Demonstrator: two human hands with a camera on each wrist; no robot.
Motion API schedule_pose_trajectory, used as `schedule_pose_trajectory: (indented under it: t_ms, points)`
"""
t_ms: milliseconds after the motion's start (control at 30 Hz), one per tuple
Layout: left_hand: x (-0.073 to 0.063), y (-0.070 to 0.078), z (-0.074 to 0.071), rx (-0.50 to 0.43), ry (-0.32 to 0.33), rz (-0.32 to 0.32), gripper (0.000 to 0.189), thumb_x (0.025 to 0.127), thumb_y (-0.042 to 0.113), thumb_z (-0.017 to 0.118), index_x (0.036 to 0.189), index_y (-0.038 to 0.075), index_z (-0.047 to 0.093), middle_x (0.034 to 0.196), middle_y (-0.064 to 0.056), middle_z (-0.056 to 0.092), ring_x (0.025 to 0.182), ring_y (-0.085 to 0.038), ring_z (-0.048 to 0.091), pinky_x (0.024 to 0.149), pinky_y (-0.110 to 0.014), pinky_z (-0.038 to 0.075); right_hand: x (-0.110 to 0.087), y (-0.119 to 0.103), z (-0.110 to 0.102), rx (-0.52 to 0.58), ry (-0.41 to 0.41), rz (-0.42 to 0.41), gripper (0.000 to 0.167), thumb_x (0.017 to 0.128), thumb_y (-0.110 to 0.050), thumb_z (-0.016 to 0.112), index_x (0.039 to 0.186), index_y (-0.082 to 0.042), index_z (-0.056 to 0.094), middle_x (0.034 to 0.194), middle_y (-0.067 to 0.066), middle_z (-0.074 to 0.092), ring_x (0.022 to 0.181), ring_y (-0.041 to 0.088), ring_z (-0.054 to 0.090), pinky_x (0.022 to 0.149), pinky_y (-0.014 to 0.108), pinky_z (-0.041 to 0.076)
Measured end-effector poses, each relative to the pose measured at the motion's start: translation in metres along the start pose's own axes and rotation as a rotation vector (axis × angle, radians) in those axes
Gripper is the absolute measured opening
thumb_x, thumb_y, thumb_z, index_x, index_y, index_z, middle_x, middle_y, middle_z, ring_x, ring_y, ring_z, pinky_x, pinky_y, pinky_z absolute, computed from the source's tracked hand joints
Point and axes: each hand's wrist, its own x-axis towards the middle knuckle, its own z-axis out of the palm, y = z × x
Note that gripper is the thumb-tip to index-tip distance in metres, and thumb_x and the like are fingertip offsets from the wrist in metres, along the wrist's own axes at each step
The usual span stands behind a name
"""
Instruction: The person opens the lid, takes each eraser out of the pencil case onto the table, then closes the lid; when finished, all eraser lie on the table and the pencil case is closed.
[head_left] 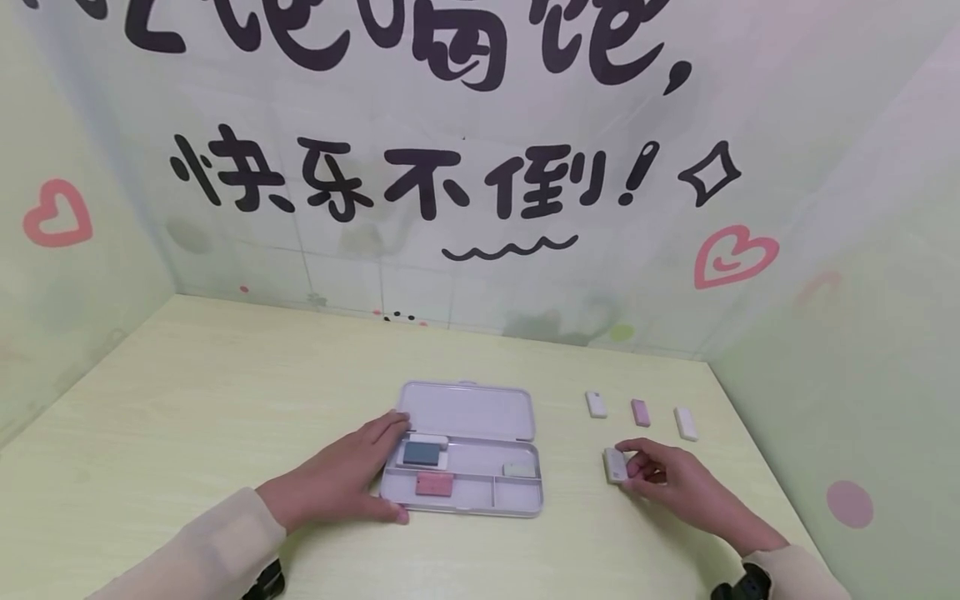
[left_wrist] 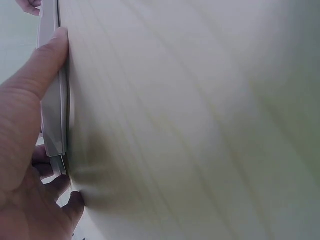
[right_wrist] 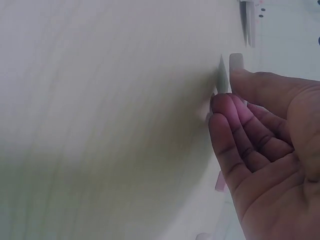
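An unlatched, pale lilac plastic pencil case [head_left: 517, 502] lies on the table, its lid [head_left: 468, 410] folded back flat. My left hand [head_left: 337, 475] holds its left side, thumb at the front corner and fingers near the hinge. Inside, a blue eraser [head_left: 422, 453] sits at the left of the back compartment, over whitish pieces. A pale greenish eraser [head_left: 519, 470] lies at that compartment's right end. The front left compartment has a pink eraser [head_left: 434, 484]. To the right of the case, my right hand [head_left: 675, 487] pinches a light grey eraser [head_left: 614, 466] between thumb and fingers.
Behind my right hand, a white eraser [head_left: 596, 405], a pink-purple eraser [head_left: 641, 412] and another white eraser [head_left: 686, 423] lie in a spaced row. Printed walls [head_left: 480, 283] bound the wooden table [head_left: 225, 375] at the back and both sides.
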Motion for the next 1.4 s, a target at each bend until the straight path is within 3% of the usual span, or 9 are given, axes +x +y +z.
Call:
schedule_pose_trajectory:
  t_ms: [633, 833, 967, 1100, 1200, 1400]
  points:
    - [0.000, 0.003, -0.003, 0.000, -0.002, 0.004, 0.120, 0.075, 0.069, 0.083, 0.159, -0.002, 0.035, 0.167, -0.020, 0.035, 0.150, -0.044, 0.043, 0.121, -0.059, 0.041, 0.000, -0.003, -0.001, -0.030, -0.041, 0.046, 0.040, 0.093, -0.012, 0.076, 0.128, 0.004, 0.064, 0.093, -0.003, 0.064, 0.082, -0.005, 0.054, 0.072, 0.018, 0.053]
    - [0.000, 0.003, -0.003, -0.007, -0.005, 0.000, 0.120, 0.075, 0.069, 0.083, 0.159, -0.001, 0.035, 0.168, -0.020, 0.035, 0.151, -0.044, 0.042, 0.121, -0.059, 0.041, 0.000, -0.008, -0.004, -0.044, -0.020, 0.035, 0.043, 0.096, -0.016, 0.075, 0.130, 0.007, 0.061, 0.088, -0.005, 0.064, 0.075, -0.005, 0.052, 0.064, 0.019, 0.049]
    - [-0.001, 0.003, -0.003, -0.005, -0.008, -0.007, 0.121, 0.074, 0.069, 0.084, 0.159, -0.001, 0.035, 0.168, -0.020, 0.035, 0.150, -0.044, 0.043, 0.121, -0.059, 0.042, 0.008, -0.019, -0.003, -0.052, 0.046, -0.022, 0.038, 0.100, -0.016, 0.070, 0.130, 0.007, 0.063, 0.085, -0.007, 0.063, 0.073, -0.005, 0.052, 0.062, 0.020, 0.049]
    - [-0.001, 0.002, -0.003, 0.001, -0.005, -0.005, 0.121, 0.074, 0.071, 0.083, 0.159, -0.001, 0.035, 0.168, -0.019, 0.035, 0.150, -0.043, 0.044, 0.120, -0.059, 0.043, 0.021, -0.037, 0.005, -0.079, 0.086, -0.172, 0.030, 0.100, -0.012, 0.071, 0.125, 0.002, 0.067, 0.086, -0.012, 0.064, 0.077, -0.005, 0.055, 0.066, 0.020, 0.052]
    - [-0.001, 0.001, -0.002, -0.002, -0.003, 0.000, 0.122, 0.074, 0.072, 0.082, 0.159, -0.001, 0.035, 0.168, -0.019, 0.035, 0.150, -0.043, 0.043, 0.121, -0.059, 0.042, 0.032, -0.052, 0.014, -0.104, 0.049, -0.257, 0.029, 0.100, -0.014, 0.071, 0.126, -0.002, 0.069, 0.091, -0.013, 0.066, 0.084, -0.005, 0.057, 0.073, 0.022, 0.056]
    - [0.000, 0.000, -0.002, -0.002, 0.002, 0.015, 0.121, 0.075, 0.072, 0.080, 0.159, -0.002, 0.034, 0.168, -0.020, 0.035, 0.150, -0.044, 0.043, 0.121, -0.058, 0.041, 0.054, -0.088, 0.033, -0.158, -0.110, -0.281, 0.031, 0.101, -0.019, 0.070, 0.131, -0.010, 0.069, 0.103, -0.012, 0.068, 0.095, -0.001, 0.061, 0.086, 0.027, 0.060]
